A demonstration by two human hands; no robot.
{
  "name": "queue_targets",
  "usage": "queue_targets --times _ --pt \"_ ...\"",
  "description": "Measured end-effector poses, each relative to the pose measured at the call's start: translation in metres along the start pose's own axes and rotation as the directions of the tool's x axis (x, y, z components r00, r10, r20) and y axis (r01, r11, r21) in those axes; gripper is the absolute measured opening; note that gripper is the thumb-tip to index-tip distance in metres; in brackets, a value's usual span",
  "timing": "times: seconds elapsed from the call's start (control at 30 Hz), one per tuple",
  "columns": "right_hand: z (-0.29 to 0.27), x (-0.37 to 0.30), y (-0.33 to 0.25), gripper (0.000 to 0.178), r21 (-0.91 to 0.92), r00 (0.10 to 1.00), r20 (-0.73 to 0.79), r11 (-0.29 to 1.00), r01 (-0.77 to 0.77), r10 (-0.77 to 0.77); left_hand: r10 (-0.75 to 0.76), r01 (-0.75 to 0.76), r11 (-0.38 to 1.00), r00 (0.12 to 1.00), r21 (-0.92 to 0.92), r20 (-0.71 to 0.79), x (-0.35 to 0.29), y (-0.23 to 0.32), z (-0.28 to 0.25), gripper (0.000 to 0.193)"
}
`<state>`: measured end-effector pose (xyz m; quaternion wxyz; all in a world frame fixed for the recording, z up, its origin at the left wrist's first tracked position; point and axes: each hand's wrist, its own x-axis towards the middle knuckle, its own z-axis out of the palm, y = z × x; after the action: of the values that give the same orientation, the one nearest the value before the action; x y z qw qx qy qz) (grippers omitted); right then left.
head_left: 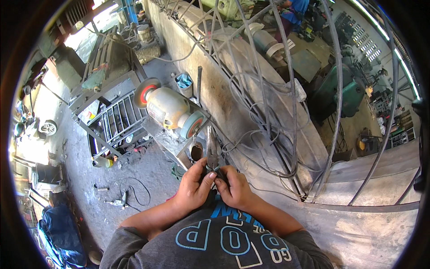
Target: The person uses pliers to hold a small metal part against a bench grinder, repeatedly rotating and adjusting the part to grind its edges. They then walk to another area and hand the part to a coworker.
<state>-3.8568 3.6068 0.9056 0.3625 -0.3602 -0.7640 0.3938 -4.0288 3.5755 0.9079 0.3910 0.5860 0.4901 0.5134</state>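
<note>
Close in front of my body, both hands are closed around a pair of dark pliers (212, 157). The jaws point away from me, up beside the bench grinder. My left hand (194, 186) grips the handles from the left, thumb on top. From the other side my right hand (234, 187) wraps the handles, which my fingers partly hide. Just ahead and left stands the bench grinder (166, 107), mounted on a metal stand (168, 140). One wheel (147, 93) has a red centre; the nearer wheel (193, 125) sits close to the plier tips without visibly touching them.
Below the grinder hangs a small can (196, 151). A power tool (118, 201) with its cord lies on the floor at left, near a barred metal frame (117, 120). Along the right runs a low wall (215, 92) with metal bars and loose cables (268, 134). Another person (296, 13) is beyond.
</note>
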Motion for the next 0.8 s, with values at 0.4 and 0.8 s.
queue_targets --times 0.4,0.8 --pt "0.011 0.0 0.003 0.023 -0.024 0.998 0.041 0.999 -0.045 0.046 -0.116 0.115 0.992 0.993 -0.059 -0.025 -0.008 -0.009 -0.003 0.034" --pt "0.02 0.0 0.008 0.027 0.001 0.984 0.06 0.986 -0.166 0.166 -0.217 0.213 0.964 0.976 -0.159 -0.01 -0.01 -0.031 -0.005 0.039"
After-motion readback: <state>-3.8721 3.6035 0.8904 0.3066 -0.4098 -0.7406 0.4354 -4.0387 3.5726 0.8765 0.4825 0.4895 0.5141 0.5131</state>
